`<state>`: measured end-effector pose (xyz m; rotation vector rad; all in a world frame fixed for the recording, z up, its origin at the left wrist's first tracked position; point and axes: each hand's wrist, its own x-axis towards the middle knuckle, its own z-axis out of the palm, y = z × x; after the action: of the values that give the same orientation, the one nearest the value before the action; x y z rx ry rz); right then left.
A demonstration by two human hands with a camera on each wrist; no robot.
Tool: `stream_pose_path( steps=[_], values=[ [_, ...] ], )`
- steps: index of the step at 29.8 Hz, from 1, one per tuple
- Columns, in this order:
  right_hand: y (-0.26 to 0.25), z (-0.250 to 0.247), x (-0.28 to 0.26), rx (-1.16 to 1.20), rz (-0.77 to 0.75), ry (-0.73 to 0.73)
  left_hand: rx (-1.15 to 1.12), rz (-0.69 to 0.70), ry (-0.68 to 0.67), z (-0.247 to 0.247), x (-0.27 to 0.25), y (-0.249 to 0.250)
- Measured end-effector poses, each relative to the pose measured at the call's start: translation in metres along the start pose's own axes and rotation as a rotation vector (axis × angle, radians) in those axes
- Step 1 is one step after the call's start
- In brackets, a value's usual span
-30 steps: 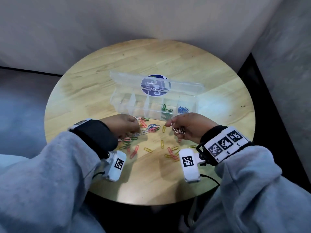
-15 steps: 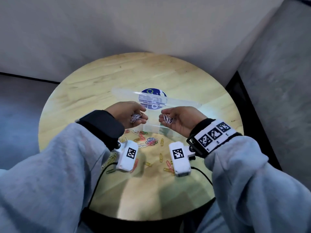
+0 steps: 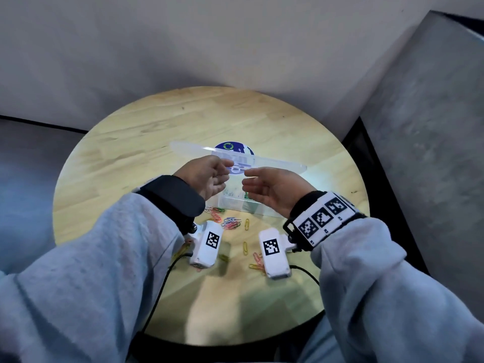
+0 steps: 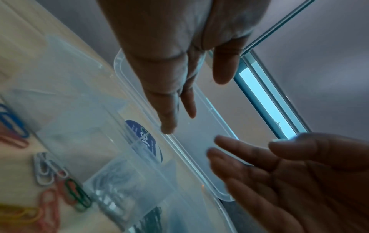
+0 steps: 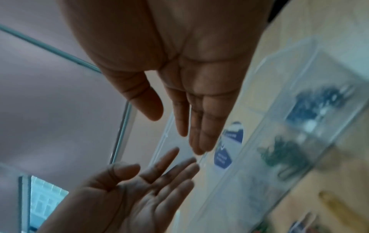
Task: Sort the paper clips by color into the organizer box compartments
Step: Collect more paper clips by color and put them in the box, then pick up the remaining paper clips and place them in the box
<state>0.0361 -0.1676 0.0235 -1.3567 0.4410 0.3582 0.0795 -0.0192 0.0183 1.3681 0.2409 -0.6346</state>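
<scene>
Over the organizer box, head view: left hand and right hand hover spread, holding nothing; loose paper clips lie behind both, toward the person, on the surface. Left wrist: silver clips fill one compartment below straight fingers. Right wrist: green clips sit compartmented.

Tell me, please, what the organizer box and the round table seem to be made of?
Organizer box: probably clear plastic, slightly frosted and glossy; the table and the clips inside show through its walls and its open lid.
Table: looks like light wood in joined strips with a smooth, faintly shiny finish; grain lines and small dark knots show. It may be a veneer; the pictures cannot settle that.
</scene>
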Motion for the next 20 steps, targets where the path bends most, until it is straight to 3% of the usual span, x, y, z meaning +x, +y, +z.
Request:
stream_pose_path(
  steps=[4,11,13,16,20],
  values=[
    [0.004,-0.028,-0.023,-0.266,-0.041,0.041,0.253,0.055,-0.01,-0.002,-0.015,-0.007],
    [0.036,-0.054,-0.052,-0.812,0.027,0.069,1.32,0.175,-0.099,0.0,-0.046,-0.041],
    [0.046,-0.052,-0.056,-0.956,0.033,0.064,1.492,0.179,-0.119,0.006,-0.049,-0.051],
    [0.06,-0.047,-0.057,-1.216,0.007,0.039,1.695,0.136,-0.142,0.01,-0.044,-0.062],
    [0.079,-0.039,-0.051,-1.498,-0.029,-0.076,1.826,-0.039,-0.048,-0.005,-0.036,-0.064]
  ],
)
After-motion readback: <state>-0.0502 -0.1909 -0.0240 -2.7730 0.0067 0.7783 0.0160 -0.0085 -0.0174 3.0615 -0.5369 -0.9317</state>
